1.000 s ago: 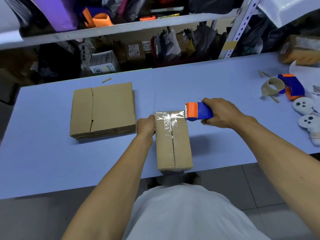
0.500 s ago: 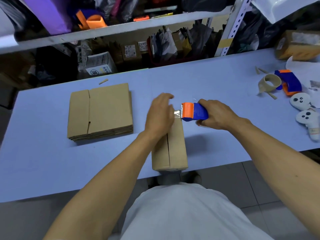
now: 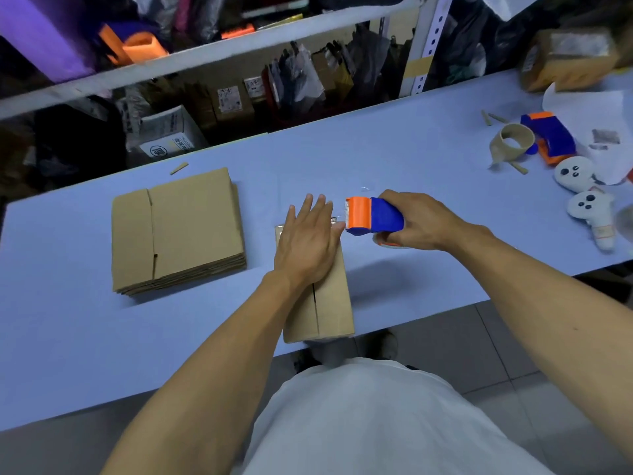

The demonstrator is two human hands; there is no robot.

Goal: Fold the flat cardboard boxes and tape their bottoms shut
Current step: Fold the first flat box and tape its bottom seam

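Now your left hand (image 3: 308, 245) lies flat, fingers straight, pressing on the far end of the folded box (image 3: 318, 303), which stands at the near edge of the blue table (image 3: 68, 337) with its centre seam facing up. Your right hand (image 3: 421, 221) grips the blue and orange tape dispenser (image 3: 371, 216), its orange head just beside your left fingertips at the box's far right corner. Left of the box sits a stack of flat boxes (image 3: 178, 231). Far right lie another dispenser (image 3: 551, 138) and a tape roll (image 3: 512, 142).

A blue table (image 3: 394, 156) carries a folded box (image 3: 329, 303), flat cardboard stack (image 3: 178, 231), and plush toys (image 3: 582, 190).
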